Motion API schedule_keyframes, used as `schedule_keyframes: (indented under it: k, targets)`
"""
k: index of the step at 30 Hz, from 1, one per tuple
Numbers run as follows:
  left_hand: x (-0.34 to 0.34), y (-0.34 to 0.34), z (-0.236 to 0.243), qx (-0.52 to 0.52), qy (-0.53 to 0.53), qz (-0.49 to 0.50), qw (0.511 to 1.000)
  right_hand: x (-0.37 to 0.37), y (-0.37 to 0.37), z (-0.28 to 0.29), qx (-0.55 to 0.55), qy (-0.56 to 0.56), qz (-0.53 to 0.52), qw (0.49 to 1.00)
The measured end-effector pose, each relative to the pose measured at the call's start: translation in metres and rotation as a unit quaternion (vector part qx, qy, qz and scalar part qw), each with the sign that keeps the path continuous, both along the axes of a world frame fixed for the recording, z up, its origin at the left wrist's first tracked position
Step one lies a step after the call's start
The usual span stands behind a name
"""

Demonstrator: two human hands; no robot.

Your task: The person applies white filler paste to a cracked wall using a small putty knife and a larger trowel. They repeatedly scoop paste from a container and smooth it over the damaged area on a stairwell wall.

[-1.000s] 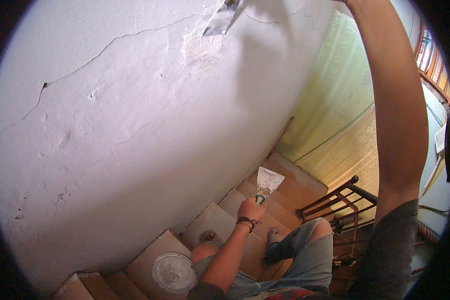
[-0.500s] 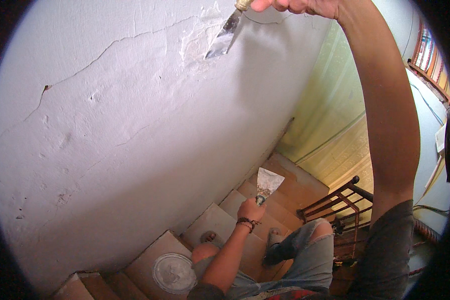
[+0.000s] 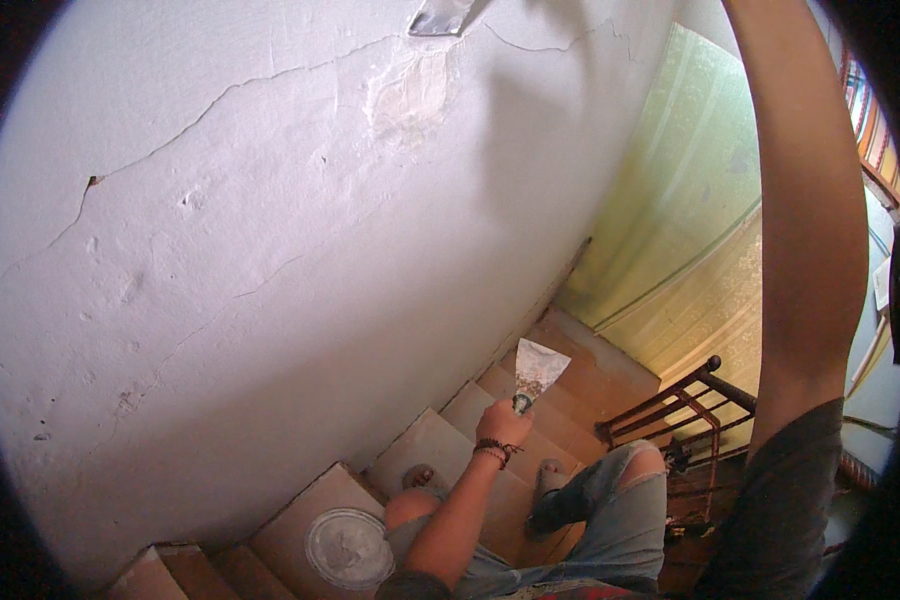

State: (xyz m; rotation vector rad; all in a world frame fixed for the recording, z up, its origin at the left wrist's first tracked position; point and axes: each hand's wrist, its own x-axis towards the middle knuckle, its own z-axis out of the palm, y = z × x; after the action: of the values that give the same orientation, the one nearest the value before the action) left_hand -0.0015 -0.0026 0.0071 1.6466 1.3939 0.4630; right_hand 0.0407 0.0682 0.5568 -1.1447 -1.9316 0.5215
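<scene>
My left hand (image 3: 504, 423), with dark beaded bracelets at the wrist, is closed round the handle of a putty knife. That putty knife (image 3: 540, 366) points up and away, its wide blade smeared with white filler. The right forearm (image 3: 812, 230) reaches up along the right side, and the hand at its end is cut off by the top edge. Up there the blade of a second putty knife (image 3: 441, 17) lies against the white wall (image 3: 300, 210). Just below that blade is a patch of fresh white filler (image 3: 410, 97) across a long crack.
A round tub lid (image 3: 349, 547) caked with filler rests on a stair step at my left. The tiled stairs (image 3: 440, 440) descend ahead between the wall and a dark metal railing (image 3: 670, 400). A yellow-green translucent sheet (image 3: 670, 190) hangs beyond. My sandalled feet are on the steps.
The right arm has risen, taking its putty knife up off the filler patch toward the top edge. The right hand has left the picture. My left hand has stayed put.
</scene>
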Motion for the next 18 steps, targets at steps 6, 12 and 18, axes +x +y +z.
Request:
schedule_keyframes:
  k: [6, 12, 18]
  targets:
    - [0.000, 0.002, 0.000, -0.012, 0.016, -0.005, 1.000, -0.012, -0.009, -0.019, -0.050, -0.002, -0.027, 0.998]
    - [0.000, 0.002, 0.010, -0.033, 0.021, -0.017, 0.999, -0.006, 0.007, -0.018, -0.025, -0.010, -0.017, 0.999]
    - [0.001, 0.000, -0.005, -0.004, -0.003, 0.005, 1.000, 0.001, -0.004, -0.006, 0.025, 0.027, 0.009, 0.999]
